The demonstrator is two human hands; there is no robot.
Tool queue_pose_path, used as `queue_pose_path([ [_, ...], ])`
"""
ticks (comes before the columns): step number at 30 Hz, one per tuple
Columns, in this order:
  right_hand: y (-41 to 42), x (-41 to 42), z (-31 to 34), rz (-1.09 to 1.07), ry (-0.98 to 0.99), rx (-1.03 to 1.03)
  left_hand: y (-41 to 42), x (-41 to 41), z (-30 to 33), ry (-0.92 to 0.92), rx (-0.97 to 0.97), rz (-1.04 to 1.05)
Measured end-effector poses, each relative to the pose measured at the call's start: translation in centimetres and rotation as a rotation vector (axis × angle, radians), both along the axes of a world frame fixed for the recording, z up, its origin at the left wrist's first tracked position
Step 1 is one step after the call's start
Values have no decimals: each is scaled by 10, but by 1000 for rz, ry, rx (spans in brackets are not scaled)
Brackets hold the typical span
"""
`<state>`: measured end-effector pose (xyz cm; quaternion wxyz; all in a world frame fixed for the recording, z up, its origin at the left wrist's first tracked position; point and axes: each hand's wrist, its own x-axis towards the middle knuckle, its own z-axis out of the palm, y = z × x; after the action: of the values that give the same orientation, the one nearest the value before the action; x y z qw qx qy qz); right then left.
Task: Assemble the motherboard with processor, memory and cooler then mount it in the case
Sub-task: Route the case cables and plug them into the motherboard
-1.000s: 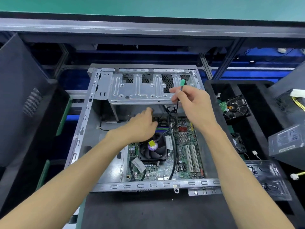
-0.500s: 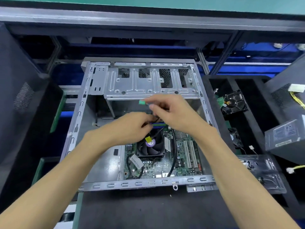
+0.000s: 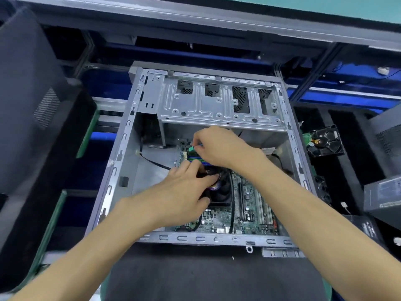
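Note:
The grey metal case (image 3: 195, 238) lies open on its side with the green motherboard (image 3: 249, 213) inside it. A black cooler fan (image 3: 223, 192) sits on the board, partly under my left hand (image 3: 186, 192), which pinches a black cable over the fan's top edge. My right hand (image 3: 221, 148) reaches across and pinches a small green connector (image 3: 191, 148) on a thin cable. It holds the connector just above the blue and green memory slots (image 3: 195, 158), at the board's far left corner. Whether the connector touches the board is hidden.
The case's drive cage (image 3: 217, 105) spans its far end above my hands. A hard drive (image 3: 325, 141) lies in a black tray on the right, with a grey power supply (image 3: 384, 196) beyond it. A black side panel (image 3: 39, 105) stands at the left.
My right hand carried the green connector from the drive cage down and left to the memory slots. My left hand stayed by the cooler with the cable. The view tilted.

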<state>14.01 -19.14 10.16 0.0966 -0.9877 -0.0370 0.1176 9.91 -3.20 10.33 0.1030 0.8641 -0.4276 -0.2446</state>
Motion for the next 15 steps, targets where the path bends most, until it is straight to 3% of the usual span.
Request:
queue_pose_path([
  [5, 9, 12, -21, -66, 28, 12, 8, -6, 0, 24, -19, 24],
  [10, -3, 24, -30, -210, 191, 96, 11, -9, -1, 69, -61, 58],
  [15, -6, 42, -35, -204, 292, 235, 13, -5, -3, 61, -110, 91],
])
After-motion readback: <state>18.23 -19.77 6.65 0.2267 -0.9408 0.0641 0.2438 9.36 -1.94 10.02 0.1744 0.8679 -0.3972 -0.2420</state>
